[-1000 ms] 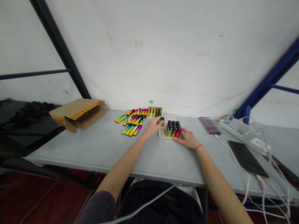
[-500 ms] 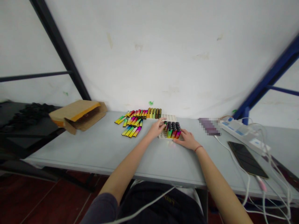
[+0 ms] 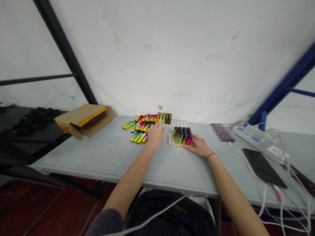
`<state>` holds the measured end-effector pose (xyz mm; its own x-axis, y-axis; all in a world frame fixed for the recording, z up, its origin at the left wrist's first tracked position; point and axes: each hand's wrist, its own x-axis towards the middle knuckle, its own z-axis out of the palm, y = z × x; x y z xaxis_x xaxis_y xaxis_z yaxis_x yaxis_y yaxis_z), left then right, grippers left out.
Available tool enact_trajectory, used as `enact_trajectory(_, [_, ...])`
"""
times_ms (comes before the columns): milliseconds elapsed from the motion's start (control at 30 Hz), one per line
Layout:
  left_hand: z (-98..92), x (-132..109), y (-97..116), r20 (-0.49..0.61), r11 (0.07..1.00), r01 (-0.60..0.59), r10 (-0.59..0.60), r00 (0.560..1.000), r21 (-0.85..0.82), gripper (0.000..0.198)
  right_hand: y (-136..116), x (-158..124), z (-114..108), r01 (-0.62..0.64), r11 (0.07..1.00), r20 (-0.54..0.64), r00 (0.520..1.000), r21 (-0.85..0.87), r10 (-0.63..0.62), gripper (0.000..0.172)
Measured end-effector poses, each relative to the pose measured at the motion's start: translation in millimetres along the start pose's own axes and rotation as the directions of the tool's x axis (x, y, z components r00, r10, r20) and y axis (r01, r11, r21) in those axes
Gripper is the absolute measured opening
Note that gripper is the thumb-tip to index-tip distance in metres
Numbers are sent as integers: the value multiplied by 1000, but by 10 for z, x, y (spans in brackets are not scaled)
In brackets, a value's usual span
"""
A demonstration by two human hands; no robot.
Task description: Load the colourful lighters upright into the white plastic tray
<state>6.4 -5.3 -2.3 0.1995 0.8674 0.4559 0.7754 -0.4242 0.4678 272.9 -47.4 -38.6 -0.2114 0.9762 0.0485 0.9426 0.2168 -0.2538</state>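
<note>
Over loose rainbow sticks [image 3: 139,131] with left hand [image 3: 155,134], palm down; cannot tell whether pinched on one. Lying flat on table [image 3: 98,154] left of tray [image 3: 171,140], long axes diagonal, yellow ends near-left. Right hand [image 3: 199,146] open, fingertips at tray edge beside upright sticks [image 3: 183,135]. Risk: clumsy sweep scattering rows; tray nudge toppling uprights.

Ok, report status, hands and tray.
Left hand on loose sticks, grip unclear. Right hand open against tray, partly filled. Phone and power strip off right.
</note>
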Motion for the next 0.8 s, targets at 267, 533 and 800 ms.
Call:
enact_trajectory(267, [-626, -41, -297, 78, 767, 459, -545, 835, 448, 24, -16, -5, -22, 1, 1000, 15, 1000, -10, -1, 69])
enact_trajectory(533, [-488, -62, -88, 271, 803, 332, -506, 819, 494, 31, -17, -11, -23, 1, 1000, 8, 1000, -4, -1, 67])
enact_trajectory(800, [-93, 62, -66, 253, 752, 491, -421, 871, -440, 18, -3, -6, -15, 0, 1000, 13, 1000, -3, 0, 68])
